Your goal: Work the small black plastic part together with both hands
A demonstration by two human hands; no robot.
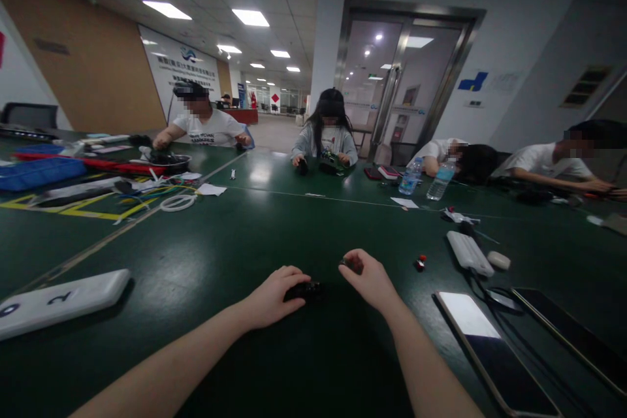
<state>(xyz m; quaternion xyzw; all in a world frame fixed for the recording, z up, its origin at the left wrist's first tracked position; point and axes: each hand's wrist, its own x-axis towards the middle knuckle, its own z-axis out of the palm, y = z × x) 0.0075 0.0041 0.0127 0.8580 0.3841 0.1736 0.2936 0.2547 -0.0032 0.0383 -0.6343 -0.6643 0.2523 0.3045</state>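
My left hand [274, 297] rests low over the green table [235, 366], with its thumb and fingers closed on a small black oblong object [309, 289]. The object's kind cannot be made out, and the palm hides part of it. To the right of it, and apart from it, my right hand [368, 279] is raised slightly with thumb and forefinger curled together. A tiny dark bit seems to sit at those fingertips, too small to name. A small red and black piece [420, 263] lies on the table to the right of my right hand.
At right are a white power bank [470, 253] with a cable, a white rounded case [498, 260] and two phones, one a phone with a partly white screen [490, 346]. A white numbered bar [63, 300] lies left. Water bottles [410, 176], blue trays [42, 173] and several people are farther back.
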